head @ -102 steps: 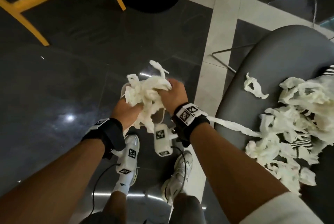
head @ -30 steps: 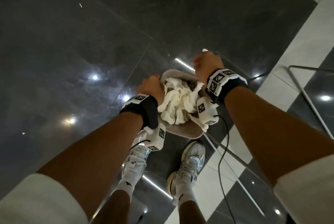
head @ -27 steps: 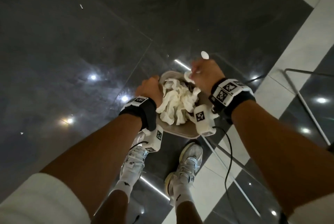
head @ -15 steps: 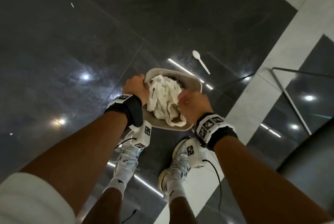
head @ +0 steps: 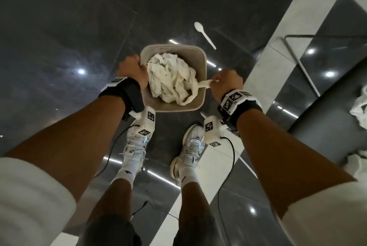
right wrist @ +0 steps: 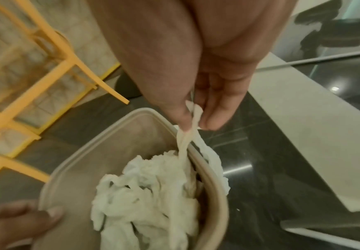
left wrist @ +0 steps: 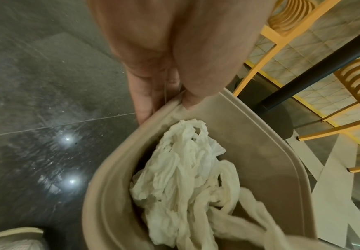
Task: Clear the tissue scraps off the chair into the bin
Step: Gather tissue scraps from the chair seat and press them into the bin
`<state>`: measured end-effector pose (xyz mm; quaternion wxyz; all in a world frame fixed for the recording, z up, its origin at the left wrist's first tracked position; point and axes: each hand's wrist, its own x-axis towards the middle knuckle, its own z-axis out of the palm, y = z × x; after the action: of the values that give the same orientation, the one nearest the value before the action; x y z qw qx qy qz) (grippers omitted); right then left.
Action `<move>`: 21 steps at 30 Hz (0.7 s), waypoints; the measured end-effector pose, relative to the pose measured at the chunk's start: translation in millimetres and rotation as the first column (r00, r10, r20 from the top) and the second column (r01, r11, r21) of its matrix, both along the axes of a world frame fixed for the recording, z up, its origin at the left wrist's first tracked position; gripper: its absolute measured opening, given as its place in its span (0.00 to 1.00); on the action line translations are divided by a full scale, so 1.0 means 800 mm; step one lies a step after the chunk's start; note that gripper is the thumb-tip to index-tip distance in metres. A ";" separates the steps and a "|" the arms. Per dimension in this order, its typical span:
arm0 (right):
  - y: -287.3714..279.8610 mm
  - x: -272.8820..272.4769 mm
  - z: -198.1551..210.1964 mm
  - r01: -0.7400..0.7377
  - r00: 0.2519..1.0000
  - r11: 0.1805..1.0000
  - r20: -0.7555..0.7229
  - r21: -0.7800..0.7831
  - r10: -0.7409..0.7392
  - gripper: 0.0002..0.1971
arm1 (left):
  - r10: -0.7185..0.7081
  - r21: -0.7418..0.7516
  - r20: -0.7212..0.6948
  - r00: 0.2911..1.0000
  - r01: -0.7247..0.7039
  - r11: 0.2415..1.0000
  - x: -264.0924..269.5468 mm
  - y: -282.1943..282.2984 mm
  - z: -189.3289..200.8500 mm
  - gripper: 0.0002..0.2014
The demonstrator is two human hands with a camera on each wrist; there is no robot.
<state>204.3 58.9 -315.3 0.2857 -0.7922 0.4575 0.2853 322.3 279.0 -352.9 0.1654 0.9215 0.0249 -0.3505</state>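
Observation:
A beige bin (head: 200, 61) stands on the dark floor, filled with a heap of white tissue scraps (head: 168, 78). My left hand (head: 132, 70) grips the bin's left rim (left wrist: 170, 104), thumb inside and fingers outside. My right hand (head: 224, 82) pinches a twisted tissue strip (head: 202, 84) that trails over the bin's right rim (right wrist: 198, 160); thumb and fingertips (right wrist: 209, 123) hold its end. The strip (right wrist: 194, 116) runs down into the tissue heap (right wrist: 144, 191). The dark chair (head: 325, 126) at the right edge still carries tissue scraps (head: 359, 106).
A white plastic spoon (head: 204, 35) lies on the floor beyond the bin. My two shoes (head: 137, 146) stand just behind it. A metal chair leg frame (head: 297, 61) crosses the floor at the right. Yellow chairs (left wrist: 303, 50) and a black table post (left wrist: 316, 71) stand further off.
Both hands carried a wad of tissue from the chair to the bin and pushed it in. The right hand then drew back to the right rim, pulling one strip out over it.

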 end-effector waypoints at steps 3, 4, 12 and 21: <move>0.034 0.023 0.039 0.013 0.961 0.995 0.272 0.095 -0.039 0.04 | -0.020 0.005 0.033 0.999 0.020 1.000 -0.001 -0.004 0.000 0.11; 0.054 0.030 0.042 -0.064 0.950 0.985 0.312 0.159 0.011 0.05 | -0.019 -0.001 0.044 0.999 0.019 1.000 -0.001 -0.004 -0.001 0.10; 0.106 0.048 0.011 -0.598 0.784 0.678 0.134 0.428 0.607 0.21 | 0.054 -0.091 0.109 0.993 -0.045 0.995 0.000 0.013 -0.014 0.08; -0.057 0.109 -0.049 -0.005 0.979 0.998 0.202 -0.057 0.017 0.13 | 0.120 -0.092 0.226 0.967 -0.102 0.991 0.038 0.024 -0.032 0.07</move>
<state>291.5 13.6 -354.1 0.3065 -0.8275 0.4296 0.1918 353.1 297.8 -378.7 0.2232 0.9458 0.0431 -0.2320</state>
